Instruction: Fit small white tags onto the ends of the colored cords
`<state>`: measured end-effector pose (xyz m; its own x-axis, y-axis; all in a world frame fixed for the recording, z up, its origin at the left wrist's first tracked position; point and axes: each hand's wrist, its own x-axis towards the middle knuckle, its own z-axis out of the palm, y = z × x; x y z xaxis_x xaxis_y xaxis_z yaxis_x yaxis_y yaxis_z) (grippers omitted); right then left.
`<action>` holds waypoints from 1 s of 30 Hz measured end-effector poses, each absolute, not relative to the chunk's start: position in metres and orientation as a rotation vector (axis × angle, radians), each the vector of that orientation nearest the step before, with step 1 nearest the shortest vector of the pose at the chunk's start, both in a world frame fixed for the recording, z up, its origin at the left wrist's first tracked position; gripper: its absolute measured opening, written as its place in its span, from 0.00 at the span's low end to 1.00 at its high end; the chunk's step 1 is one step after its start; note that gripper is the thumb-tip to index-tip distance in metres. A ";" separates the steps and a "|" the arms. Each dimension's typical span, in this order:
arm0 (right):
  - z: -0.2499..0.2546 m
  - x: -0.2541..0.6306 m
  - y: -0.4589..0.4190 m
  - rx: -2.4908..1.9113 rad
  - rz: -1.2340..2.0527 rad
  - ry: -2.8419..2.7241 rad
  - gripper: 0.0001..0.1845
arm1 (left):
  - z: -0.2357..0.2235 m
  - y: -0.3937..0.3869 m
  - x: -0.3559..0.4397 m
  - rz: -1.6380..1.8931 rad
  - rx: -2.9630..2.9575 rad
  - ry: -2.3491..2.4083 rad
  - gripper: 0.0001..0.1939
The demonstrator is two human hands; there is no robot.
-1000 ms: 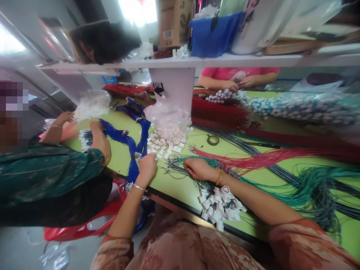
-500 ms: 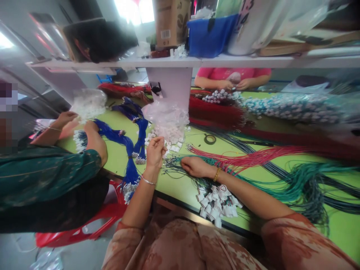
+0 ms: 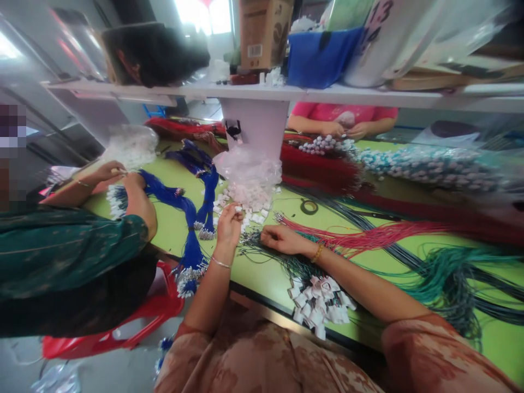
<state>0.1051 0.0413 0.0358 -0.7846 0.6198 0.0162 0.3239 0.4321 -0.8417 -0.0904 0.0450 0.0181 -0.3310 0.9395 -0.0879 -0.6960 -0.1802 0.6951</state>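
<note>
My left hand [image 3: 230, 225] is raised over the table, thumb and fingers pinched on a small white plastic connector housing [image 3: 238, 209]. Just beyond it lies a loose heap of similar white housings [image 3: 254, 203], spilling from a clear plastic bag [image 3: 249, 166]. My right hand [image 3: 279, 239] rests with curled fingers by the tips of a bundle of dark and green wires [image 3: 254, 238]; whatever is in its fingers is hidden. Below my right wrist, a cluster of white housings [image 3: 321, 305] on wire ends lies at the table's near edge.
Red wires [image 3: 356, 231] and green wires [image 3: 434, 262] run off rightward. A tape roll [image 3: 309, 206] lies behind them. Blue wire bundles [image 3: 190, 218] lie to my left, near a co-worker's arm [image 3: 141, 196]. A shelf [image 3: 196, 94] spans above; another person [image 3: 344, 117] sits opposite.
My left hand now shows a white housing at its fingertips. The fingers of my right hand have shifted slightly at the wire ends. The whole view has moved a little.
</note>
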 end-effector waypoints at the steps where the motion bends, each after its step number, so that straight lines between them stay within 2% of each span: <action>1: 0.037 0.100 0.042 -0.797 1.295 -2.366 0.06 | 0.018 0.045 -0.091 1.775 0.437 0.792 0.08; 6: 0.043 0.084 0.045 -0.803 1.244 -2.311 0.06 | 0.022 0.040 -0.089 1.776 0.517 0.837 0.09; 10: 0.046 0.085 0.042 -0.796 1.305 -2.109 0.06 | 0.025 0.033 -0.079 1.639 0.588 0.846 0.09; 16: 0.051 0.102 0.039 -1.033 1.059 -1.922 0.08 | 0.025 0.024 -0.058 1.406 0.648 0.843 0.10; 30: 0.045 0.108 0.042 -1.095 0.867 -2.056 0.07 | 0.018 0.023 -0.049 1.345 0.659 0.884 0.16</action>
